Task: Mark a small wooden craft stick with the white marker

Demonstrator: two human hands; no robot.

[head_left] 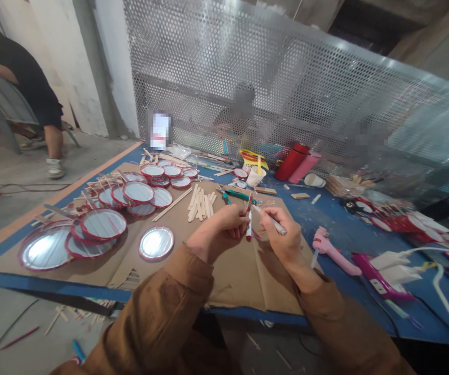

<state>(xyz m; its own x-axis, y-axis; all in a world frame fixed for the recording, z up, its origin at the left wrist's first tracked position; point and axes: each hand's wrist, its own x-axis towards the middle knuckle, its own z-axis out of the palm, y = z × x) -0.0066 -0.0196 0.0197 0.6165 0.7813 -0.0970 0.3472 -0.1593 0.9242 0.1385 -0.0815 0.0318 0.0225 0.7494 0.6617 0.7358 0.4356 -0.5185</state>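
My left hand [232, 221] is closed on a narrow white piece with red edges [249, 224], held upright above the cardboard; its full shape is hidden at this angle. Close beside it on the right, my right hand [284, 234] grips a white pen-like tool [279, 227]. The tool's tip points toward the red-edged piece; whether they touch I cannot tell. Green-handled pliers [243, 195] lie just beyond both hands. To the left are a pile of craft sticks [201, 203] and a round red-rimmed disc [156, 243] with a shiny face.
Stacked red-rimmed discs [103, 225] cover the left of the cardboard sheet [235, 284]. At right lie a pink glue gun [333, 251] and a magenta power strip [382, 278] with cables. Red bottle [292, 161] and paper cup [255, 176] stand near the perforated metal panel [201, 67]. A person [25, 73] sits far left.
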